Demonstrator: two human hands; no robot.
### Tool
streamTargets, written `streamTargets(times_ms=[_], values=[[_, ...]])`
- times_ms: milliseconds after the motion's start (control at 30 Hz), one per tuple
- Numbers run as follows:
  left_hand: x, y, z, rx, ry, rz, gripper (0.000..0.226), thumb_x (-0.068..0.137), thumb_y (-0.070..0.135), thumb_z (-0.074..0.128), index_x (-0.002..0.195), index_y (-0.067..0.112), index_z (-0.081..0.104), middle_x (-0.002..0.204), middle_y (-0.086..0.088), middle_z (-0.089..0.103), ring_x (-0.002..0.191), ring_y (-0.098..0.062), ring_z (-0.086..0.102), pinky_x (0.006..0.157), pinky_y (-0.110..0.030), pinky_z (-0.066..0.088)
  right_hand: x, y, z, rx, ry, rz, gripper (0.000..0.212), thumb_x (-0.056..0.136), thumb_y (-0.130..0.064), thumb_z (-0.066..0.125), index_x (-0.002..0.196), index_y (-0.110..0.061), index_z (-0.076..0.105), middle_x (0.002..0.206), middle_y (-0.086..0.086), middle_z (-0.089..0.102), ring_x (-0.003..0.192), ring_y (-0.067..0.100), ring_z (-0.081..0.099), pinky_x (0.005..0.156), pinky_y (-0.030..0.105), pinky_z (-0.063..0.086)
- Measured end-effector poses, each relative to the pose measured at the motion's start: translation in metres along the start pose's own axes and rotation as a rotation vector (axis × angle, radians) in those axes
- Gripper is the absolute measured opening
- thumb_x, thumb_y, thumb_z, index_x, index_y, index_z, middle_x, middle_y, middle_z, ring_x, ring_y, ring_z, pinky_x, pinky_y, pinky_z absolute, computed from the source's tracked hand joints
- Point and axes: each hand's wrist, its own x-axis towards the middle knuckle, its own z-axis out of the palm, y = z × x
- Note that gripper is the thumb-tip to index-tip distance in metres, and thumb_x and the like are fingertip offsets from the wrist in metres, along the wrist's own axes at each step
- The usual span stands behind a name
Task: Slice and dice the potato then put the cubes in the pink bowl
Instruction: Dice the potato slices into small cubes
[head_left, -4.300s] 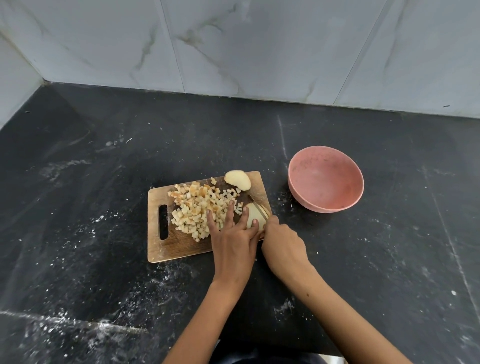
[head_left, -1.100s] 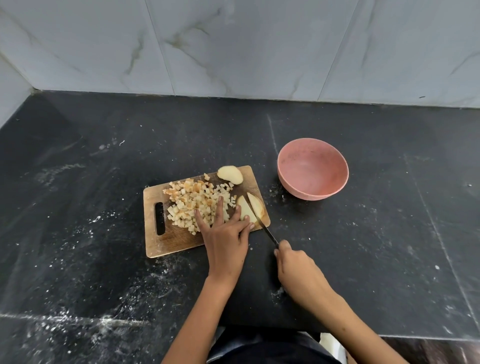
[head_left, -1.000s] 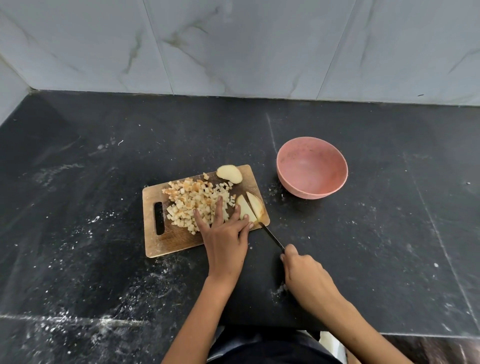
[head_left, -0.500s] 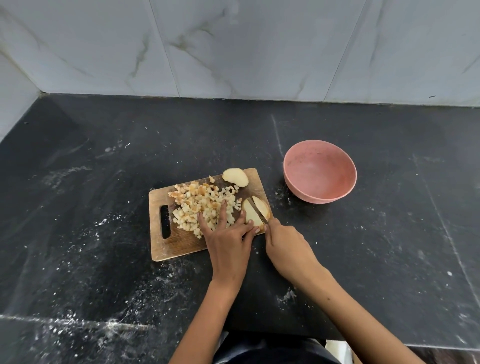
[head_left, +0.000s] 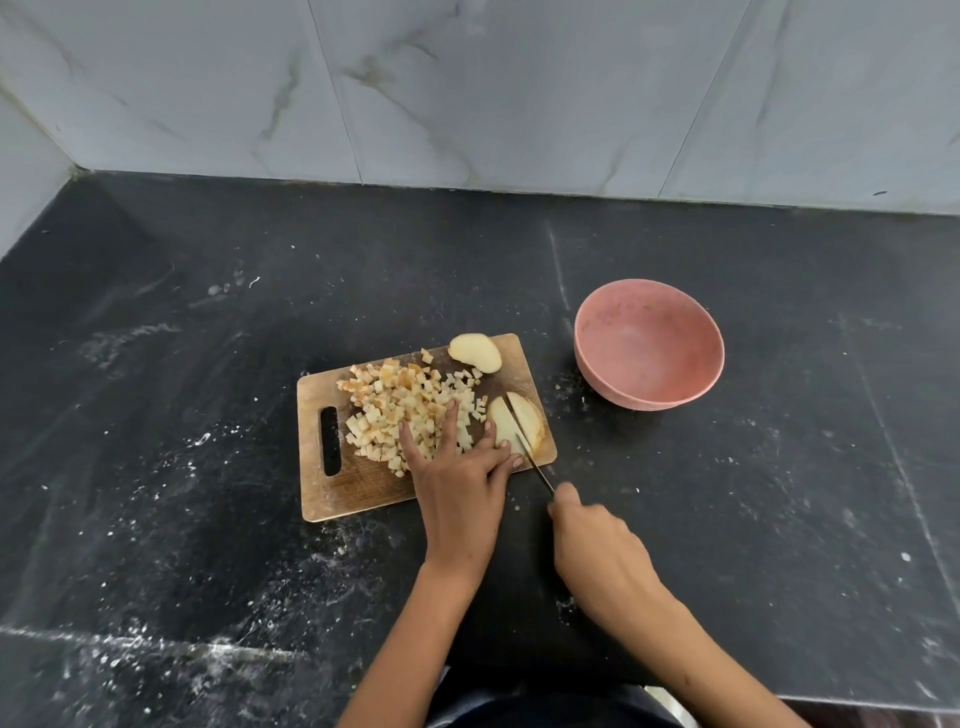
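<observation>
Head view, looking down: dark stone desk (head_left: 208, 519) dusted with pale specks, backed by grey marble wall tiles (head_left: 467, 88), with a second wall closing the corner at far left. Broad bare desk surface left of the board, behind it up to the wall, and right of the bowl.

Near the middle, a wooden cutting board (head_left: 353, 488) with a slotted handle hole at its left end, lying slightly askew, its near edge well back from the desk front. Heaped across the board's centre, small pale potato cubes (head_left: 395, 405), some browned. At the far right corner of the board, a rounded potato end piece (head_left: 475, 352), partly overhanging the back edge. At the near right edge, a potato slice (head_left: 514, 423), pale with a tan rim, split lengthwise by the blade.

Left hand (head_left: 457, 483) flat on the board, fingers spread and straight, tips among the cubes and against the slice, pinning it. Right hand (head_left: 597, 551) off the board to the right, over bare desk, grip curled round the handle of a thin knife (head_left: 535, 467), blade angled up-left through the slice.

Right of the board, apart from it, a pink bowl (head_left: 649, 400), upright, nothing inside.
</observation>
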Motion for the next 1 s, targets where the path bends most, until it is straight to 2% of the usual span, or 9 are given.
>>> streamTargets(times_ms=[100, 200, 267, 400, 500, 600, 667, 867, 1000], values=[[0.000, 0.000, 0.000, -0.007, 0.004, 0.001, 0.006, 0.078, 0.026, 0.078, 0.083, 0.026, 0.076, 0.103, 0.005, 0.073, 0.131, -0.029, 0.047, 0.114, -0.060, 0.005, -0.012, 0.009, 0.007, -0.002, 0.004, 0.010, 0.008, 0.101, -0.011, 0.030, 0.097, -0.017, 0.025, 0.101, 0.011, 0.061, 0.089, 0.032, 0.060, 0.066, 0.035, 0.038], [-0.001, 0.001, 0.000, -0.003, 0.011, 0.011, 0.005, 0.077, 0.025, 0.078, 0.082, 0.025, 0.076, 0.101, 0.004, 0.073, 0.131, -0.029, 0.047, 0.114, -0.058, 0.003, -0.016, 0.009, 0.004, 0.091, 0.016, -0.003, 0.011, 0.104, -0.019, 0.026, 0.094, -0.016, 0.028, 0.092, 0.010, 0.057, 0.079, 0.031, 0.052, 0.067, 0.036, 0.038], [0.000, 0.001, 0.000, 0.005, 0.014, 0.022, 0.006, 0.076, 0.025, 0.079, 0.081, 0.025, 0.076, 0.101, 0.004, 0.074, 0.131, -0.030, 0.048, 0.114, -0.058, 0.003, -0.012, 0.006, 0.001, 0.161, 0.035, -0.022, 0.018, 0.105, -0.026, 0.025, 0.094, -0.015, 0.032, 0.094, 0.012, 0.060, 0.084, 0.033, 0.056, 0.067, 0.036, 0.039], [0.000, 0.000, -0.001, 0.034, 0.026, 0.041, 0.006, 0.077, 0.025, 0.079, 0.082, 0.022, 0.077, 0.102, 0.001, 0.073, 0.129, -0.032, 0.049, 0.114, -0.053, 0.000, 0.011, -0.006, -0.005, 0.189, 0.086, -0.017, 0.024, 0.105, -0.026, 0.027, 0.114, -0.010, 0.042, 0.109, 0.018, 0.061, 0.098, 0.035, 0.059, 0.070, 0.035, 0.040], [-0.001, 0.001, 0.000, 0.032, 0.038, 0.033, 0.005, 0.079, 0.024, 0.077, 0.084, 0.021, 0.077, 0.102, 0.000, 0.073, 0.130, -0.032, 0.048, 0.115, -0.051, -0.004, 0.020, -0.013, -0.007, 0.162, 0.098, -0.010, 0.028, 0.103, -0.020, 0.030, 0.128, -0.009, 0.039, 0.113, 0.018, 0.060, 0.101, 0.035, 0.059, 0.073, 0.038, 0.042], [-0.003, 0.002, 0.000, 0.021, 0.044, 0.028, 0.004, 0.079, 0.023, 0.077, 0.083, 0.021, 0.077, 0.101, -0.001, 0.074, 0.130, -0.033, 0.048, 0.115, -0.052, -0.004, 0.004, -0.003, 0.006, 0.090, 0.091, 0.018, 0.004, 0.103, -0.016, 0.031, 0.104, -0.013, 0.034, 0.108, 0.016, 0.061, 0.095, 0.034, 0.060, 0.068, 0.036, 0.039], [-0.003, 0.002, 0.001, 0.022, 0.042, 0.029, 0.004, 0.079, 0.022, 0.078, 0.083, 0.021, 0.076, 0.102, -0.001, 0.074, 0.130, -0.033, 0.048, 0.114, -0.056, -0.002, -0.011, 0.008, 0.016, 0.068, 0.094, 0.024, 0.007, 0.101, -0.013, 0.033, 0.095, -0.015, 0.029, 0.101, 0.014, 0.062, 0.090, 0.035, 0.060, 0.065, 0.036, 0.038], [-0.003, 0.000, 0.001, 0.020, 0.029, 0.031, 0.004, 0.079, 0.023, 0.078, 0.083, 0.023, 0.076, 0.103, 0.001, 0.073, 0.132, -0.031, 0.046, 0.114, -0.058, 0.000, -0.022, 0.020, 0.022, 0.197, 0.110, -0.009, 0.020, 0.105, -0.026, 0.026, 0.091, -0.013, 0.032, 0.082, 0.009, 0.054, 0.078, 0.033, 0.053, 0.064, 0.035, 0.036], [-0.003, -0.001, 0.000, 0.022, 0.021, 0.041, 0.004, 0.079, 0.023, 0.078, 0.083, 0.023, 0.076, 0.104, 0.000, 0.073, 0.132, -0.031, 0.046, 0.114, -0.057, -0.001, -0.007, 0.009, 0.009, 0.244, 0.131, -0.030, 0.023, 0.105, -0.030, 0.026, 0.095, -0.011, 0.036, 0.098, 0.018, 0.062, 0.079, 0.030, 0.052, 0.067, 0.034, 0.038]])
